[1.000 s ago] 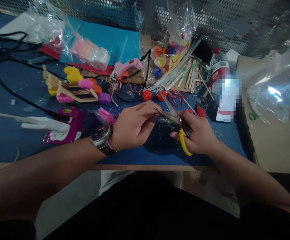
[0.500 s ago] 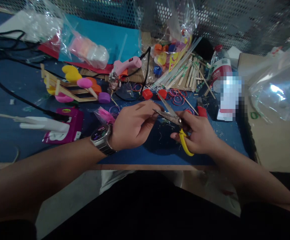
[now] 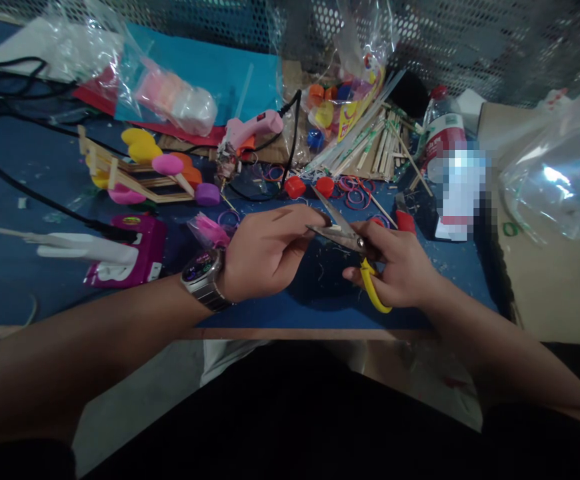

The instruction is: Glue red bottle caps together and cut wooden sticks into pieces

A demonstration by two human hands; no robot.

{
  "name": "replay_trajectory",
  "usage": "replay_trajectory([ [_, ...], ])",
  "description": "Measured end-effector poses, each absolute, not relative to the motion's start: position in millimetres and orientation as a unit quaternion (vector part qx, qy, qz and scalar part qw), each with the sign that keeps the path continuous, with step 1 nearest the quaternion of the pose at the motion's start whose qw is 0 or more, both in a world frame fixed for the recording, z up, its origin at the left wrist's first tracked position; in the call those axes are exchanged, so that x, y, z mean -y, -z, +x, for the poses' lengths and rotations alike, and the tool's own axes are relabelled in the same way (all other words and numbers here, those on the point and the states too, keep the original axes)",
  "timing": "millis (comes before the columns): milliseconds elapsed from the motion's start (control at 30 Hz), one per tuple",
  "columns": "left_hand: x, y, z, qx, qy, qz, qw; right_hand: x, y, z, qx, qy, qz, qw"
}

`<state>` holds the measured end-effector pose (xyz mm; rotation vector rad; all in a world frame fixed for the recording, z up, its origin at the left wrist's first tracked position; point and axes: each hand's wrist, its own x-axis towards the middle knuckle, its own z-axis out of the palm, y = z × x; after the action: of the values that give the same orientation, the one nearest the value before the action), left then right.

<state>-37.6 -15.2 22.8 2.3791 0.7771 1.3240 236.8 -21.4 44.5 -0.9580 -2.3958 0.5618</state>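
Yellow-handled scissors (image 3: 343, 233) are in my right hand (image 3: 403, 267), thumb and fingers in the loops. Their blades are parted and point left, at the fingertips of my left hand (image 3: 270, 250). That hand is closed in a pinch; a small pale tip shows between the blades, but what it belongs to is mostly hidden by the fingers. Just beyond the hands are two red bottle caps (image 3: 295, 187) and several rubber bands (image 3: 355, 191). A packet of pink material (image 3: 210, 230) lies by my left wrist.
A pink glue gun (image 3: 253, 130) with a black cord lies behind my left hand. Further left stand a stick-and-cap model (image 3: 145, 180) and a purple power strip (image 3: 153, 247). Wooden sticks (image 3: 383, 147), a bottle (image 3: 443, 127) and cardboard (image 3: 545, 280) are at right.
Both hands stay nearly in place. The scissors have shifted very slightly right, and a pale tip now shows between their blades.
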Motion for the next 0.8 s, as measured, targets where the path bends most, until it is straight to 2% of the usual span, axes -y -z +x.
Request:
replay_trajectory([
  [800, 16.7, -23.6, -37.9, -0.285, -0.457, 0.827, 0.161, 22.8, -43.9, 237.0, 0.868, -0.230, -0.362, 0.251],
])
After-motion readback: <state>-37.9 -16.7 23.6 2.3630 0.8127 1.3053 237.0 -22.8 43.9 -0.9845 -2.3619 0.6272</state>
